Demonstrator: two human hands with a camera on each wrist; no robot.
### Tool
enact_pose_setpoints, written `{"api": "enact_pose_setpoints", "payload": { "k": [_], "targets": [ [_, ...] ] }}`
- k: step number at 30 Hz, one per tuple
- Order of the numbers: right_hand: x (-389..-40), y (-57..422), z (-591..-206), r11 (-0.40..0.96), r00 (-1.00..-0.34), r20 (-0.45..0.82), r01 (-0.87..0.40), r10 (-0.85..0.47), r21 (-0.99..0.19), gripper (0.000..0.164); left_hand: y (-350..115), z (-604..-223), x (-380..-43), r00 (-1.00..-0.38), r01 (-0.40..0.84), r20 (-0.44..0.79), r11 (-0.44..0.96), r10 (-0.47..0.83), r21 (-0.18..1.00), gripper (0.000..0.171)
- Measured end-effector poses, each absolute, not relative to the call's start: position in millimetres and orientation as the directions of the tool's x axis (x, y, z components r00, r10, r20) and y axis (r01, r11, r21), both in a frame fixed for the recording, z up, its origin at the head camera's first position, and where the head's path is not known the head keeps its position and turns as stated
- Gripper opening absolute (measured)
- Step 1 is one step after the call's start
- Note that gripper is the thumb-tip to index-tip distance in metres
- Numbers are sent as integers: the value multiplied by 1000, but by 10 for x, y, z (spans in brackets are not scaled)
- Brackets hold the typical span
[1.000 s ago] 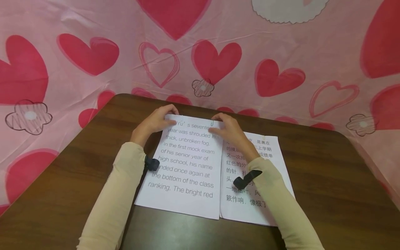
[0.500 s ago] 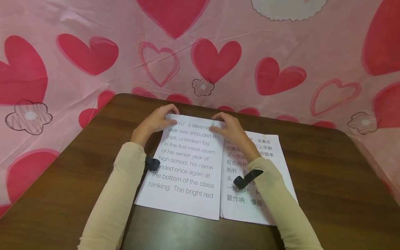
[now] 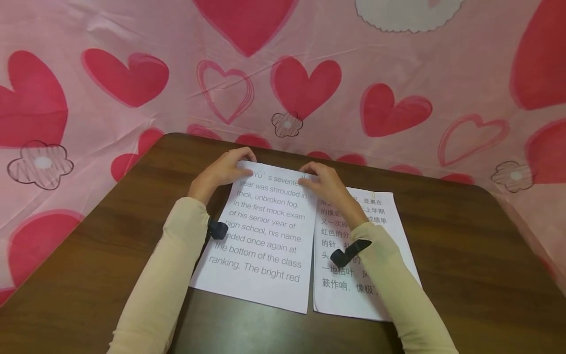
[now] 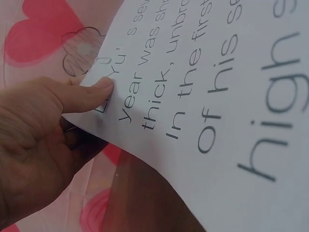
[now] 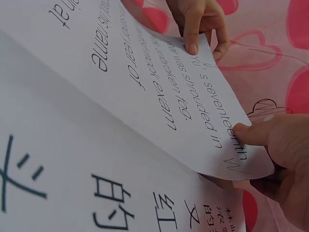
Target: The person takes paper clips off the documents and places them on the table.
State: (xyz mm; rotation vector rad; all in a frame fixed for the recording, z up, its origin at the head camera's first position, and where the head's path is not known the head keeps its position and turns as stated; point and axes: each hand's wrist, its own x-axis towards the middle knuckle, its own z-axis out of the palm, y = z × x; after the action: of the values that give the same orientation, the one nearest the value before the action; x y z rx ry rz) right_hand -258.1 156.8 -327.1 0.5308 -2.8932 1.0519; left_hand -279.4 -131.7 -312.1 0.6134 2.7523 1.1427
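Note:
A white stack of paper [image 3: 265,236] printed with large English text lies between my hands. My left hand [image 3: 221,172] pinches its top left corner, thumb on the printed face and the other fingers behind. My right hand [image 3: 327,184] pinches the top right corner in the same way. The left wrist view has the sheet curving up off the table, with a wire paper clip [image 4: 103,61] at its top edge. Another clip [image 5: 235,166] shows beside the right thumb in the right wrist view. How many pages are held cannot be told.
A second stack of paper [image 3: 380,206] with Chinese text lies to the right, partly under my right forearm. It bears a yellowish paper clip [image 3: 373,195] at the top. The dark wooden table [image 3: 468,255] ends at a pink heart-print cloth [image 3: 353,39].
The English-text paper has turned slightly: its top shifts right with my left hand, its lower right corner shifts left. A narrow gap now parts its lower edge from the Chinese-text paper.

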Motion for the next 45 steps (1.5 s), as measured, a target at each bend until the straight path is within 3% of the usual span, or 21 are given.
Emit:
{"api": "enact_pose_setpoints", "payload": {
  "k": [20,45],
  "targets": [
    [-2562,1525,-3303,707,-930,157,-357,-334,-610,24,-1317,-3153,-2804,-914,325,57,641,402,696,25],
    [-2550,1459,-3337,666,-968,124,-241,-219,-706,28,-1322,-3150,-2813,-919,319,47,668,391,672,23]
  ]
}}
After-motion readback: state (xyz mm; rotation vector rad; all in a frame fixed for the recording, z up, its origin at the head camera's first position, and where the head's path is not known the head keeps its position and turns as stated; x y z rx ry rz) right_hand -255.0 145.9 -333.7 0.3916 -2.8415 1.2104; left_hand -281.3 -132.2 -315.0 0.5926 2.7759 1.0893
